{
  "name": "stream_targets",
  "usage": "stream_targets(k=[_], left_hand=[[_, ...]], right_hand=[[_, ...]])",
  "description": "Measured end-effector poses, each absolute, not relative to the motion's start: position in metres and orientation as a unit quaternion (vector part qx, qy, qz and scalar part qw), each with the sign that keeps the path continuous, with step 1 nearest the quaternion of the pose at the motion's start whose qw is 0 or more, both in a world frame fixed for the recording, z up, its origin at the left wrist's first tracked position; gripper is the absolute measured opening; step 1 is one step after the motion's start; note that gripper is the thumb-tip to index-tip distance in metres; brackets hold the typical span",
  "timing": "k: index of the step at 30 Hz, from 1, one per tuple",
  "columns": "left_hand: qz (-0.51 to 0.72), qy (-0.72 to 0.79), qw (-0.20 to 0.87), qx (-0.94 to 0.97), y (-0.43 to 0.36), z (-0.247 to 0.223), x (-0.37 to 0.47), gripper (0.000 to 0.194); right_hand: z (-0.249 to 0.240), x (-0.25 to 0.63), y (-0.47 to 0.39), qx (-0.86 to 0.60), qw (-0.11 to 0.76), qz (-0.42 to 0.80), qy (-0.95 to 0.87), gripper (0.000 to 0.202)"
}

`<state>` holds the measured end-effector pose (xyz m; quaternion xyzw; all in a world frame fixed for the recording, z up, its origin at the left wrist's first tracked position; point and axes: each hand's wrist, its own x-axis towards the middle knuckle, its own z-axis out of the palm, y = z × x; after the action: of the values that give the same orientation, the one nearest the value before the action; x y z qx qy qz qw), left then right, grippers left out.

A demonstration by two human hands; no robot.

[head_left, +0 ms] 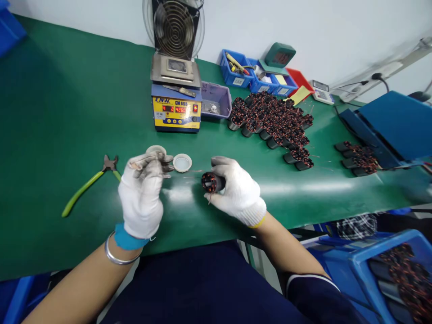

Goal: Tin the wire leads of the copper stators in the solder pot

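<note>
Grasping a wound core (212, 182) with the right hand (238, 190); curling the left hand (143, 186), cannot tell around what. Probably mid-batch; cannot tell whether finished with clustered cores (273, 120) toward two o'clock.

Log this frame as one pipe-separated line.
left hand: beside round dish | right hand: gripping copper-wound stator | green-handled cutters: on green table

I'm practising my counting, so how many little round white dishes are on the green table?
2. The first dish sits uncovered, just to the right of the left hand. The second dish is partly hidden behind that hand; another could be hidden there too.
</note>
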<state>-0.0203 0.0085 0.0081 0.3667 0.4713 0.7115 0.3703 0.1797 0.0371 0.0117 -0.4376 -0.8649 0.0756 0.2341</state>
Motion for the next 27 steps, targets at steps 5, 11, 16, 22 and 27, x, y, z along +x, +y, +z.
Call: stream_targets(k=[5,11,16,22,27], left_hand=[[0.75,0.443,0.404,0.278,0.018,0.012,-0.029,0.024],[0.756,0.41,0.47,0.2,0.024,0.02,-0.035,0.019],[0.763,0.411,0.464,0.185,0.022,0.021,-0.032,0.018],[0.785,0.409,0.437,0.16,0.019,0.028,-0.032,0.011],[0.78,0.428,0.436,0.137,0.017,0.031,-0.033,0.019]], right_hand=[[0.026,0.162,0.067,-0.517,0.063,0.063,-0.851,0.054],[0.037,0.146,0.09,-0.463,-0.034,0.031,-0.885,0.05],[0.037,0.147,0.091,-0.464,-0.02,0.047,-0.884,0.052],[0.046,0.143,0.092,-0.427,-0.002,-0.044,-0.903,0.054],[0.044,0.119,0.095,-0.421,-0.121,-0.08,-0.896,0.03]])
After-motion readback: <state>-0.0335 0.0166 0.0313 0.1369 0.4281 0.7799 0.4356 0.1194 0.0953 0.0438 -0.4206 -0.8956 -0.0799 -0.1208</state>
